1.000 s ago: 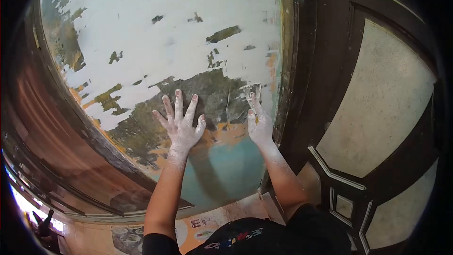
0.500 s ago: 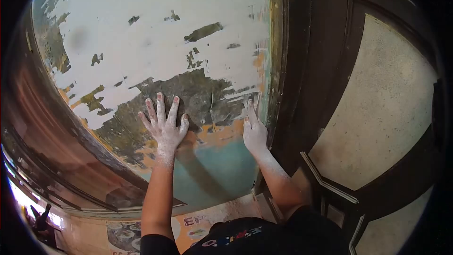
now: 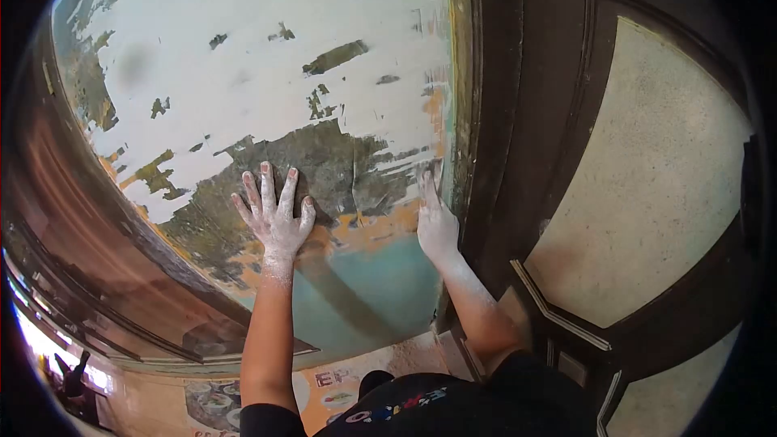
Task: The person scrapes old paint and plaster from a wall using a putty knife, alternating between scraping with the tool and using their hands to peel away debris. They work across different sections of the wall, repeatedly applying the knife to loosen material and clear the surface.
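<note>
Both hands are at a patchy wall (image 3: 243,48) of white coating over dark, orange and green layers. White powder covers my left hand (image 3: 279,214), which lies flat with fingers spread on the dark bare patch (image 3: 324,158). To the right, my right hand (image 3: 438,222), also powdered, is at the wall's edge beside the wooden frame (image 3: 463,113). Its fingers are pressed together and point upward. A thin greyish edge shows by the fingertips; what they hold, if anything, is too small to make out.
A dark door with pale panels (image 3: 647,170) stands at the right. Brown panelling (image 3: 105,218) runs along the left. Below are a printed poster surface (image 3: 332,392) and my dark shirt (image 3: 453,405). A dark object (image 3: 74,376) is at the lower left.
The view has shifted slightly, so the wall and door appear a little further left. My left hand stays flat on the same patch. My right hand remains at the edge, its fingers slightly moved.
</note>
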`<state>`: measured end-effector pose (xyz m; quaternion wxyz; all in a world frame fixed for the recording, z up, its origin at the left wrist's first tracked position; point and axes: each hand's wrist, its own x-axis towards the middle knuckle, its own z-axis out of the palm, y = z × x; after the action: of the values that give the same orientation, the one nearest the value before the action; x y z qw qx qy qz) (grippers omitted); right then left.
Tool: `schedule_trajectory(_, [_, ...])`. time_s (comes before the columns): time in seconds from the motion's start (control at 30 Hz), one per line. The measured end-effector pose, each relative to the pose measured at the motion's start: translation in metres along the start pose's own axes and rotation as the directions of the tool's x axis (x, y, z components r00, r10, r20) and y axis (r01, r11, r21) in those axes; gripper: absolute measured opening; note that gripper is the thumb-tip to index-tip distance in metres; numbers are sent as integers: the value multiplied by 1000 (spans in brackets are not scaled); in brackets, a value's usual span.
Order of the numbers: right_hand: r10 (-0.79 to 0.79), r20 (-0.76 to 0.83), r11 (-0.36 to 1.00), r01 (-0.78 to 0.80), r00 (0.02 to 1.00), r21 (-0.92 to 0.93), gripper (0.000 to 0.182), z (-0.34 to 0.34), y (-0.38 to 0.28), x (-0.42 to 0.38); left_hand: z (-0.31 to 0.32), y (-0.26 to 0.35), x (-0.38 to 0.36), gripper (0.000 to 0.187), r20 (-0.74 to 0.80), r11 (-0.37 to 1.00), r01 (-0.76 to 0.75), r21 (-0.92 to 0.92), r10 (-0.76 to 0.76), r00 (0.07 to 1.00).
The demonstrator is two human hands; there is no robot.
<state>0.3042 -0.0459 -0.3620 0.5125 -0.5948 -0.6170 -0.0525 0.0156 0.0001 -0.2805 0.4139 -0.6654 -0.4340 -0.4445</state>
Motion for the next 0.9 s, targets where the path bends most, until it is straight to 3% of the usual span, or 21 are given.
schedule_trajectory(0.13, [2, -45, 1000, -1, 999, 10, 69, 16, 13, -13, 2, 1, 0, 54, -23, 1000, -7, 3, 7, 1000])
schedule_trajectory(0.17, [64, 44, 997, -61, 997, -51, 67, 16, 17, -28, 0, 2, 2, 53, -14, 1000, -1, 5, 1, 1000])
schedule_trajectory(0.27, [131, 113, 991, -127, 985, -43, 65, 27, 44, -75, -1, 1, 1, 52, 1, 1000, 11, 2, -11, 1000])
schedule_trajectory(0.4, [53, 48, 998, -51, 997, -49, 63, 11, 35, -53, 1, 2, -1, 53, -25, 1000, 5, -9, -5, 1000])
schedule_trajectory(0.47, [16, 12, 996, -17, 1000, 85, 61, -6, 18, -17, -1, 3, 1, 53, -10, 1000, 12, 8, -11, 1000])
schedule_trajectory(0.5, [101, 109, 986, -114, 989, 123, 60, -9, 18, -11, 1, 2, 0, 53, -19, 1000, 7, 14, -7, 1000])
schedule_trajectory(0.53, [103, 105, 986, -115, 989, 122, 60, -7, 19, -13, 1, 2, 1, 53, -20, 1000, 4, 11, -4, 1000])
schedule_trajectory(0.6, [-12, -47, 978, 22, 999, 210, 61, 2, 22, -23, -1, 3, 1, 53, -4, 1000, 16, 6, -16, 1000])
schedule_trajectory(0.67, [24, -30, 980, -17, 999, 196, 63, 9, 31, -44, 0, 4, -1, 53, -10, 1000, 15, 13, -15, 1000])
schedule_trajectory(0.73, [-73, -120, 973, 97, 990, 211, 64, 18, 40, -48, 1, 3, 0, 52, -1, 1000, 24, 16, -24, 1000])
schedule_trajectory(0.77, [-9, -80, 968, 29, 997, 248, 64, 13, 33, -42, 2, 3, 1, 52, -3, 1000, 23, 18, -23, 1000])
schedule_trajectory(0.87, [17, -82, 929, 14, 997, 370, 66, -6, 6, -10, 1, 3, 0, 54, 21, 999, 50, -13, -50, 999])
schedule_trajectory(0.9, [112, 37, 931, -118, 993, 346, 66, -18, -6, -3, 0, 4, 0, 53, 8, 999, 34, 7, -34, 999])
